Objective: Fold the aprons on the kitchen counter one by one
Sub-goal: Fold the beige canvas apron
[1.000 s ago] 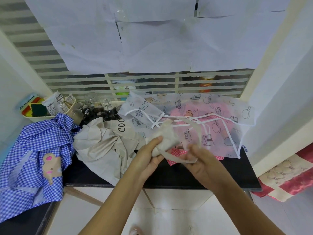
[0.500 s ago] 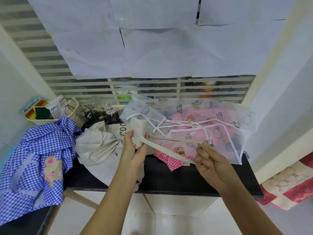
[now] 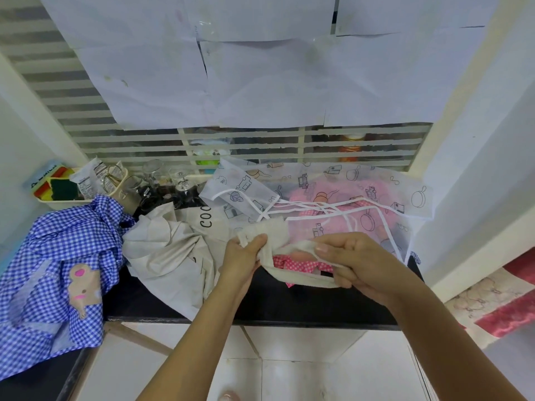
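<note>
Head view: my left hand [image 3: 246, 257] grips the bunched end of the strap [image 3: 301, 282], and my right hand [image 3: 359, 263] pinches its loop. It runs left-right between them. The cream apron [image 3: 170, 250] lies heaped on the counter [image 3: 289, 306], nearer my left.

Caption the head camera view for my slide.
The left hand and right hand hold a beige apron by its strap over the counter, between a blue checked apron and a translucent printed apron.
</note>
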A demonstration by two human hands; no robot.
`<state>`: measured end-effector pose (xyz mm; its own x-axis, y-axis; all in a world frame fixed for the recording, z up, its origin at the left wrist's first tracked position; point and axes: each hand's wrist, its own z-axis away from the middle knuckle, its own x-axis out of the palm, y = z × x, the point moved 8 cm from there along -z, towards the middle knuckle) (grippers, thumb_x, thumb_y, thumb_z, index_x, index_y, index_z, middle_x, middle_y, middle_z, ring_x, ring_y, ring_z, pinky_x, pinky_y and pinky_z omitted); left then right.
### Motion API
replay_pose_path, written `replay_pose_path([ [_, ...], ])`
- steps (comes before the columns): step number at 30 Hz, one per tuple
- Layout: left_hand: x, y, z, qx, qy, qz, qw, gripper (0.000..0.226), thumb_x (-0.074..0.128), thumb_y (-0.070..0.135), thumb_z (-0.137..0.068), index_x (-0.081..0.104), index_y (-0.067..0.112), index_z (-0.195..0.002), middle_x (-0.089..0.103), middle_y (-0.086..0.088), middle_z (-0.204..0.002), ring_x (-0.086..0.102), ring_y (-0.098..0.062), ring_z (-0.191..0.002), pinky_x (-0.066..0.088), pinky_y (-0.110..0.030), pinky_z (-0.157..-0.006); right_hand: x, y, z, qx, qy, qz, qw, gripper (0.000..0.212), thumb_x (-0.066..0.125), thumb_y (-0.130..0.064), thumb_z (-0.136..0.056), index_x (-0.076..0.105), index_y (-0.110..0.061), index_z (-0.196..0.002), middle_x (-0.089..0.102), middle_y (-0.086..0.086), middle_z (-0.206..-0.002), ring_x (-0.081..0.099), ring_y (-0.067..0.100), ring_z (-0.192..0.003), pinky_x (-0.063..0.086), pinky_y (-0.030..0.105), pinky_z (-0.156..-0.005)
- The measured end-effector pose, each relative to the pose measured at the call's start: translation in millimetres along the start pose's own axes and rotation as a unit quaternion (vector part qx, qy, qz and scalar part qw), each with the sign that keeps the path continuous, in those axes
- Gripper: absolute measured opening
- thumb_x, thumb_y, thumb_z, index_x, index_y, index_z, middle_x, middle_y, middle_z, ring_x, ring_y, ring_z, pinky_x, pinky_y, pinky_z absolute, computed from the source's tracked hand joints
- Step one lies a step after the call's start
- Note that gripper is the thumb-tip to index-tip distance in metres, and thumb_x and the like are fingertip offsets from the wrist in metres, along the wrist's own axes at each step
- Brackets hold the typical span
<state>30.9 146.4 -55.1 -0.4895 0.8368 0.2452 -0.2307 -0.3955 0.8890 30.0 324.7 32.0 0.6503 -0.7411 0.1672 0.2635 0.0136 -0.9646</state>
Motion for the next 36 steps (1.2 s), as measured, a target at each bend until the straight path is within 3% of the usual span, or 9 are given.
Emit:
replay_pose_path([
  [2, 18, 3, 5, 0.004, -0.121, -0.051, 0.991, 0.025, 0.058, -0.006, -0.088, 0.059, 0.01, -0.107, 0.065, -0.009, -0.089, 0.067, -0.014, -0.071, 0.053, -0.023, -0.055, -5, 1, -5, -0.002, -0.023, -0.075, 0.997, 0.03, 0.061, -0.026, -0.086, 0.071, -0.015, -0.112, 0.057, 0.023, -0.08, 0.03, 0.003, -0.034, 0.034, 0.012, -0.04],
  [4, 33, -2, 16, 0.008, -0.225, -0.109, 0.968, 0.039, 0.062, -0.004, -0.084, 0.054, 0.016, -0.116, 0.063, -0.009, -0.094, 0.066, -0.015, -0.079, 0.054, -0.026, -0.063, -4, 4, -10, 0.006, -0.059, -0.126, 0.99, 0.033, 0.061, -0.023, -0.084, 0.07, -0.023, -0.116, 0.058, 0.027, -0.117, 0.028, 0.002, -0.032, 0.035, 0.011, -0.038],
  [8, 43, 2, 28, 0.046, -0.29, -0.156, 0.943, 0.05, 0.07, 0.027, -0.074, 0.054, 0.018, -0.12, 0.064, -0.007, -0.106, 0.063, -0.02, -0.1, 0.053, -0.035, -0.085, 1, 11, -15, 0.031, -0.11, -0.208, 0.971, 0.042, 0.06, -0.02, -0.083, 0.063, -0.026, -0.125, 0.056, 0.007, -0.137, 0.031, 0.002, -0.032, 0.037, 0.012, -0.036],
  [13, 43, 16, 33, 0.096, -0.238, -0.198, 0.946, 0.05, 0.082, 0.019, -0.073, 0.056, 0.01, -0.114, 0.069, -0.006, -0.101, 0.067, -0.017, -0.093, 0.055, -0.028, -0.079, -2, 11, -22, 0.07, -0.062, -0.2, 0.975, 0.041, 0.059, -0.015, -0.082, 0.061, -0.012, -0.122, 0.064, 0.009, -0.125, 0.027, 0.002, -0.031, 0.035, 0.012, -0.033],
  [15, 43, 24, 33, 0.092, -0.211, -0.161, 0.96, 0.043, 0.081, 0.015, -0.072, 0.059, 0.01, -0.109, 0.071, -0.004, -0.096, 0.068, -0.017, -0.088, 0.056, -0.029, -0.074, -10, 12, -31, 0.07, -0.025, -0.321, 0.944, 0.037, 0.076, -0.003, -0.068, 0.07, -0.001, -0.104, 0.07, 0.012, -0.099, 0.03, 0.002, -0.029, 0.033, 0.011, -0.029],
  [18, 43, 37, 29, 0.064, -0.191, -0.006, 0.98, 0.045, 0.076, 0.019, -0.075, 0.061, 0.006, -0.116, 0.071, -0.013, -0.107, 0.068, -0.023, -0.096, 0.055, -0.034, -0.081, -24, 28, -41, 0.048, 0.016, -0.49, 0.87, 0.076, 0.095, 0.003, -0.035, 0.064, 0.002, -0.104, 0.058, 0.004, -0.066, 0.036, 0.002, -0.032, 0.035, 0.011, -0.031],
  [25, 58, 55, 27, -0.049, -0.114, 0.155, 0.98, 0.015, 0.06, 0.019, -0.091, 0.063, 0.005, -0.096, 0.071, -0.005, -0.069, 0.066, -0.012, -0.058, 0.056, -0.023, -0.056, 29, 72, -30, 0.06, 0.1, -0.403, 0.908, 0.018, 0.065, -0.005, -0.076, 0.074, 0.001, -0.09, 0.04, 0.0, -0.057, 0.038, 0.005, -0.048, 0.05, 0.016, -0.055],
  [31, 90, 80, 48, -0.103, -0.204, 0.145, 0.963, 0.016, 0.066, 0.022, -0.078, 0.073, 0.007, -0.076, 0.07, -0.005, -0.072, 0.067, -0.016, -0.058, 0.056, -0.024, -0.054, -55, 11, -30, -0.112, 0.255, -0.302, 0.912, 0.017, 0.051, -0.003, -0.093, 0.058, -0.003, -0.109, 0.043, -0.004, -0.059, 0.03, 0.002, -0.039, 0.035, 0.012, -0.041],
  [36, 125, 96, 74, -0.079, -0.298, 0.063, 0.949, 0.036, 0.056, 0.033, -0.088, 0.075, 0.007, -0.073, 0.071, -0.008, -0.072, 0.068, -0.015, -0.058, 0.055, -0.023, -0.048, -73, -28, -39, -0.133, 0.219, -0.239, 0.937, 0.025, 0.037, 0.008, -0.094, 0.058, -0.006, -0.096, 0.044, -0.003, -0.051, 0.028, 0.002, -0.035, 0.035, 0.013, -0.038],
])
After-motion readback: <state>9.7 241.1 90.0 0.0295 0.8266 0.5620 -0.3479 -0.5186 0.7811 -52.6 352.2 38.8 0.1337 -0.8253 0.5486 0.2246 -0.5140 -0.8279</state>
